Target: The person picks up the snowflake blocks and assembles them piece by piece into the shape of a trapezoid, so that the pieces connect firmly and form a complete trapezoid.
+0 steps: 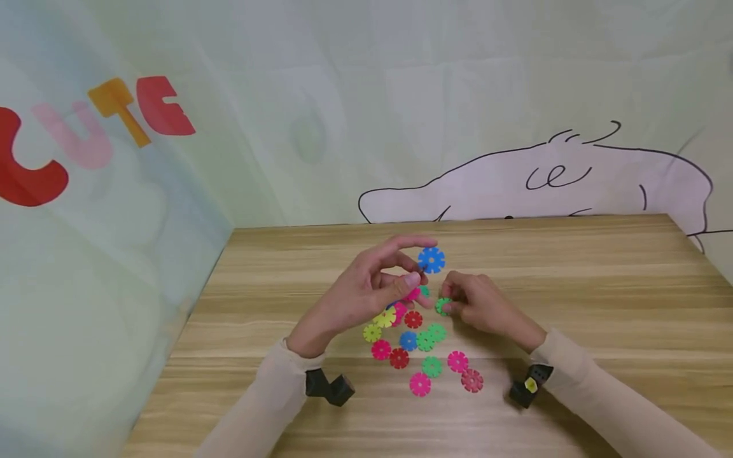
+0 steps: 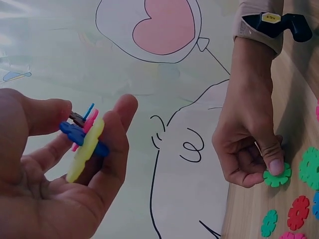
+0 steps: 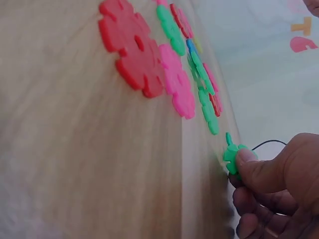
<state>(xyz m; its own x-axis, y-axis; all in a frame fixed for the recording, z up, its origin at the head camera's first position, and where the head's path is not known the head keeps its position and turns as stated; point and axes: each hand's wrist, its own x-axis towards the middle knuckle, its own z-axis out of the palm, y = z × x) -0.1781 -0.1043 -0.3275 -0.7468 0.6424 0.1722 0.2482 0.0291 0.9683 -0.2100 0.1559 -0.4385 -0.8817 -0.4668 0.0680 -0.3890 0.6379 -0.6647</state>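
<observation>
My left hand [image 1: 363, 289] is raised over the wooden table and grips a cluster of joined notched plastic discs. In the left wrist view the cluster shows a yellow disc [image 2: 85, 152], a blue disc [image 2: 74, 133] and a pink edge, partly covered by fingers. Another blue disc [image 1: 431, 260] appears by the left index fingertip; whether it is held or lies on the table, I cannot tell. To its right, my right hand [image 1: 487, 305] pinches a green disc [image 2: 277, 175] between thumb and finger, low near the tabletop.
Several loose discs lie on the table [image 1: 618, 305] below and between the hands, among them a pink disc [image 1: 420, 384], a red disc [image 1: 399, 358] and a green disc [image 1: 432, 366]. A printed curtain [image 1: 275, 127] hangs along the table's back and left edges.
</observation>
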